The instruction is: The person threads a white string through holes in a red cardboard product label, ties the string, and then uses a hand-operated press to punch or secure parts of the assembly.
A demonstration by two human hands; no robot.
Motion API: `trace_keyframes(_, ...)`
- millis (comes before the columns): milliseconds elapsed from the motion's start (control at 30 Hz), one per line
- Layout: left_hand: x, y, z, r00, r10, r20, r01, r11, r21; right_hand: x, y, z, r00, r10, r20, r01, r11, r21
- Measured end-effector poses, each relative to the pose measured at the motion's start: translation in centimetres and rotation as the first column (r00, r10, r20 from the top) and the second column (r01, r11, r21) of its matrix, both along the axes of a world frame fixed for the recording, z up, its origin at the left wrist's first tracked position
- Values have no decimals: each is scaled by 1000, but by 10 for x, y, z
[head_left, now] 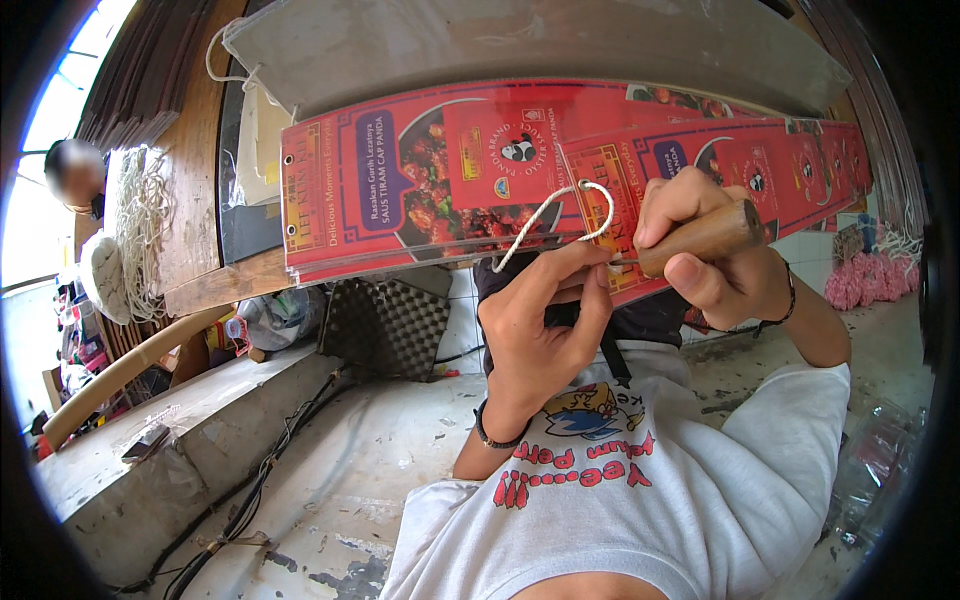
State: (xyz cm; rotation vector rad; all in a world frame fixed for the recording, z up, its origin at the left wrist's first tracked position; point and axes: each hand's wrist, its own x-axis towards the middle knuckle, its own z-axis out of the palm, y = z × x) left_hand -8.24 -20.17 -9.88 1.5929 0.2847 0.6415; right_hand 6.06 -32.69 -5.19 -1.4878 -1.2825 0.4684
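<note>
My right hand (722, 275) is wrapped round the wooden handle of an awl-like tool (712, 238). Its thin metal shaft points left to the fingertips of my left hand (540, 325); the tip is hidden there. Thumb and forefinger of that hand pinch together by the corner of a red printed sheet (655, 200), where a white cord (545, 208) runs into them. The cord loops through a hole near the sheet's end, and one strand drops behind my left hand. Beneath lies a stack of similar red sheets (350, 250) with metal eyelets along the left end.
A grey panel (540, 45) stands behind the sheets on the wooden table (195, 190). White cords (140, 230) hang at the left, near a person (75, 175). Pink bundles (870, 280) lie at the right. Black cables (260, 480) run along the floor ledge.
</note>
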Motion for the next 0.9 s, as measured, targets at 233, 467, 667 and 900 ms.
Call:
trace_keyframes(233,1,0,1,1000,9,-12,-9,1000,21,0,3,3,998,35,46,-34,999,-16)
trace_keyframes(467,-6,-3,-12,993,-36,116,61,975,-213,-2,5,10,998,26,63,-21,996,-82)
trace_keyframes(667,-17,-24,-14,981,-104,162,191,610,-769,-1,7,8,988,43,145,-39,999,-30)
trace_keyframes(900,-14,-26,-28,954,-217,206,276,374,-885,-2,6,6,996,80,41,-79,997,-20)
